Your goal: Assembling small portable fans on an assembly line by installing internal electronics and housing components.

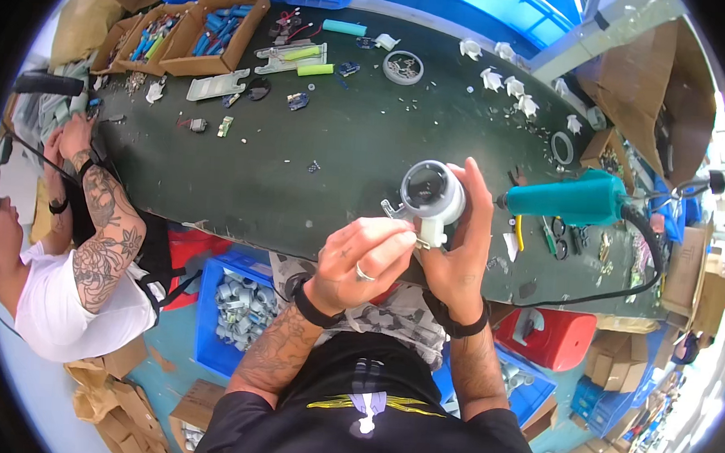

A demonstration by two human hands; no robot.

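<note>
In the head view, the device is held above the near part of the desk, round dark top up. The right hand holds it, its fingers upright along the right side, thumb by the stem. The left hand has its fingers bunched narrow at the stem's left; I cannot tell what they pinch.

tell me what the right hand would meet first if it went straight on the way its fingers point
Likely a white spiky piece, across a stretch of the dark bench ahead of the right hand; the hand's height is unclear, so it might pass above.
</note>
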